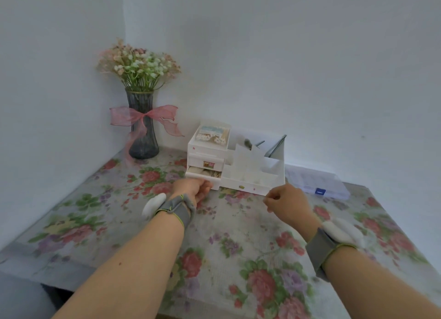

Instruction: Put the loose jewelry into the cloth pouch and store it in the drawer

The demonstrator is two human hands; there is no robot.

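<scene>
A white desk organizer (pixel 253 175) stands at the back of the table. Its lower left drawer (pixel 202 175) is pulled partly out, and a pale cloth pouch (pixel 210 171) lies inside it. My left hand (pixel 193 189) grips the front of that drawer. My right hand (pixel 288 200) hovers over the table just in front of the organizer's right end, with its fingers curled closed and nothing visible in them. No loose jewelry shows on the table.
A dark glass vase (pixel 142 125) of flowers with a pink bow stands in the back left corner. A clear plastic compartment box (pixel 315 182) lies to the right of the organizer. The table (pixel 238 235) has a floral cover. Walls close off the back and left.
</scene>
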